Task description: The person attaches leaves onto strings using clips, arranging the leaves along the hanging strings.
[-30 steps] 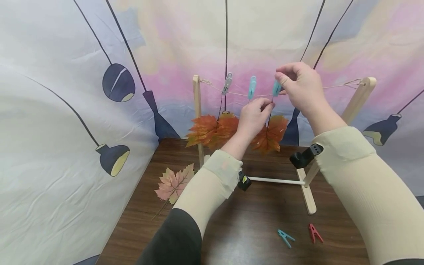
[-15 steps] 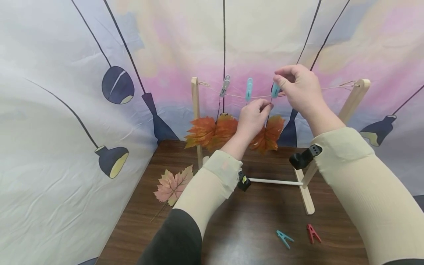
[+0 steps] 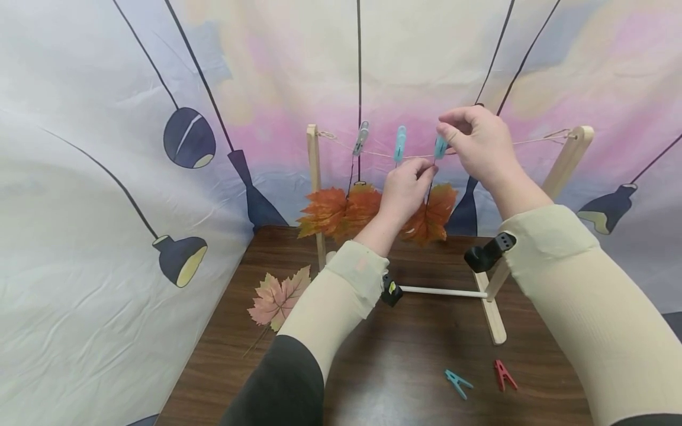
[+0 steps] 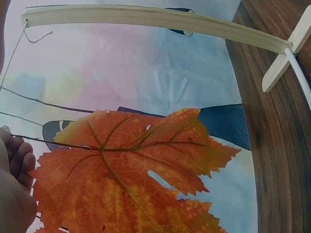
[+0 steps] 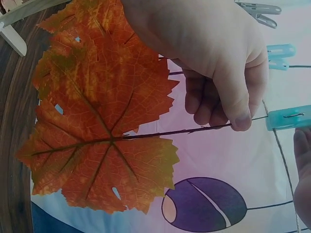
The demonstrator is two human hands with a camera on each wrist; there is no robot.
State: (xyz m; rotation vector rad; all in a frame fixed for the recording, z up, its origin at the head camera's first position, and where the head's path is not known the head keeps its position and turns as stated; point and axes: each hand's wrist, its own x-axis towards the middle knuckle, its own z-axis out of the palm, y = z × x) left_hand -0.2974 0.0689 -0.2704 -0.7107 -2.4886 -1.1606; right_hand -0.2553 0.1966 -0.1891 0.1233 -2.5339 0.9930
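Left hand [image 3: 406, 188]: thumb and fingertips pinched on the stem [image 5: 180, 131], pretty much closed up
Right hand [image 3: 482, 142]: thumb and fingers pinching the top of a blue clothespin [image 3: 440, 148], just above the left fingertips
Orange leaf [image 5: 97, 155]: hanging right below the left hand
Half a second ago: basically the same, both pinches unchanged
Right-wrist cam: stem clearly runs past the left thumb to the clothespin
Head cam only: loose red clothespin [image 3: 505, 375], well below both hands

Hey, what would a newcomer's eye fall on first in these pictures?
Likely the orange leaves hanging below the string in the middle of the head view, vivid against the pastel backdrop. There, the left hand pinches a leaf stem while the right hand holds a blue clothespin at the string. A pale pink leaf lies on the table, to the left.
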